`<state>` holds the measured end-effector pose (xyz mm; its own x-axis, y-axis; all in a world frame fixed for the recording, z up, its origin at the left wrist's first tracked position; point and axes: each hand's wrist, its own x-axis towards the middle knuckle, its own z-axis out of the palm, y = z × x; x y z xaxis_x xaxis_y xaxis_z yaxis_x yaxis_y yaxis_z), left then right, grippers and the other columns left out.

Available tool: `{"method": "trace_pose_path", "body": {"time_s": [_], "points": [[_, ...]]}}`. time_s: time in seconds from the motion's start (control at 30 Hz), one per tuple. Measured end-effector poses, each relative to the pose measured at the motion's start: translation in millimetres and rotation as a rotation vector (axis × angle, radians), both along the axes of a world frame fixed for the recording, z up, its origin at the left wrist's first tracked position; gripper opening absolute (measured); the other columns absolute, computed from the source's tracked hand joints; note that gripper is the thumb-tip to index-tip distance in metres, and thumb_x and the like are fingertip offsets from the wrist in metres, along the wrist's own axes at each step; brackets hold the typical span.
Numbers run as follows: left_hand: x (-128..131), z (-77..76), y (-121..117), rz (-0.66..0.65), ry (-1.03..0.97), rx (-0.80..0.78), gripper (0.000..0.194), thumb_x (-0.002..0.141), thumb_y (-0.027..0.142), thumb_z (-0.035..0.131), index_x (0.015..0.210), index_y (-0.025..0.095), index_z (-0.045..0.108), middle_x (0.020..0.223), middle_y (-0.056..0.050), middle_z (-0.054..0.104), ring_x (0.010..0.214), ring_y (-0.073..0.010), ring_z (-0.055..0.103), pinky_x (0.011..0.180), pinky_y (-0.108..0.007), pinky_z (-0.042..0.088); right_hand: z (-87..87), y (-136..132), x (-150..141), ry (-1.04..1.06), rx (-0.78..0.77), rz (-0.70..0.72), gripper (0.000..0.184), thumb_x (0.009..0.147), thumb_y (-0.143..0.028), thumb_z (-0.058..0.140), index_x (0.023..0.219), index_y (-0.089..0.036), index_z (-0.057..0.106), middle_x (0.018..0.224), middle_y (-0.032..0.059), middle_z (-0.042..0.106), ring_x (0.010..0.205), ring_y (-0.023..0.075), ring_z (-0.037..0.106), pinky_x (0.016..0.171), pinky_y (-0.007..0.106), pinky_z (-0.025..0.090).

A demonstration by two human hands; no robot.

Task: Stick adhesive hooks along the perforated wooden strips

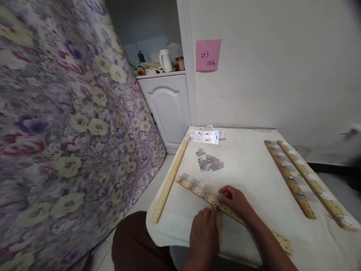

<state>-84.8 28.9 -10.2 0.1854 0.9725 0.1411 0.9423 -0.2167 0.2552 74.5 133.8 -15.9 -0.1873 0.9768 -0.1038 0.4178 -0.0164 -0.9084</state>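
Observation:
A narrow wooden strip with holes (197,191) lies slantwise across the table in front of me. Along its left half sit several small shiny metal pieces, each with a clear grey plastic tab, such as this metal piece (204,193). My left hand (205,232) is closed, its fingertips at another small metal piece (217,202) on the strip. From the right, my right hand (236,200) reaches over the strip, fingers curled in a pinch at that same piece. The fingers partly hide it. Beyond the strip lies a loose pile of tabbed metal pieces (208,162).
A bare perforated strip (169,184) runs along the table's left edge. Two filled strips, an inner strip (290,180) and an outer strip (316,184), lie at right. Clear packaging (203,137) rests at the back of the cloth-covered table (242,154). A floral curtain (79,124) hangs left.

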Motion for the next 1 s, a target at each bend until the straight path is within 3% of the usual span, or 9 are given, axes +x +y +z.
{"method": "trace_pose_path", "body": {"time_s": [1.0], "points": [[0.2, -3.9, 1.3, 0.002, 0.019, 0.056, 0.061, 0.077, 0.001, 0.046, 0.134, 0.023, 0.040, 0.102, -0.004, 0.054, 0.091, -0.0194, 0.049, 0.080, -0.033, 0.041, -3.7, 9.7, -0.8, 0.154, -0.081, -0.023, 0.025, 0.057, -0.026, 0.071, 0.080, -0.019, 0.062, 0.066, -0.0025, 0.060, 0.063, 0.0145, 0.056, 0.060, 0.025, 0.042]]}}
